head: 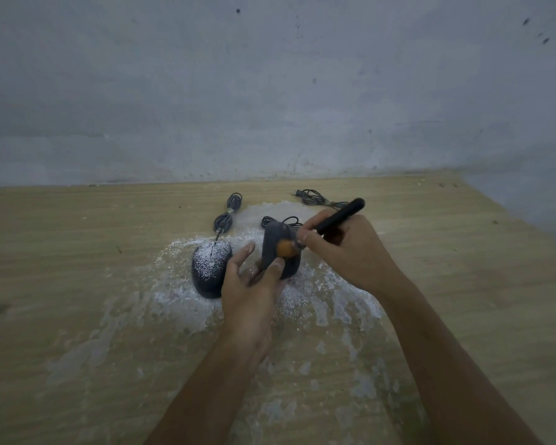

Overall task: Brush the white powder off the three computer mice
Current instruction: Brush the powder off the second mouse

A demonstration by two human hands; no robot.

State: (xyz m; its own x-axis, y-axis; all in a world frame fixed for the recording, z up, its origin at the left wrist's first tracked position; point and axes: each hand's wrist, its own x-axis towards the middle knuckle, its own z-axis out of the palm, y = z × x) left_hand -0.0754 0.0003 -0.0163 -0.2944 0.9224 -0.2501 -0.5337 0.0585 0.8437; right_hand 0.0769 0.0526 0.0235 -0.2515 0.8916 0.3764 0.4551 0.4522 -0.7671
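My left hand (254, 284) holds a dark grey mouse (275, 242) tilted up off the wooden table, thumb on its near side. My right hand (344, 248) grips a black-handled brush (341, 215), and its orange bristles (284, 248) touch the held mouse's top. To the left a second dark mouse (210, 268) lies flat on the table, its top speckled with white powder (302, 300), which also spreads over the wood around both mice. A third mouse is not visible; it may be hidden behind my hands.
Bundled mouse cables lie behind the mice: one coil (227, 215) at centre-left, another with a USB plug (315, 197) at the back right. A grey wall (270, 91) stands close behind the table (77, 252). The table's right edge runs along the wall corner.
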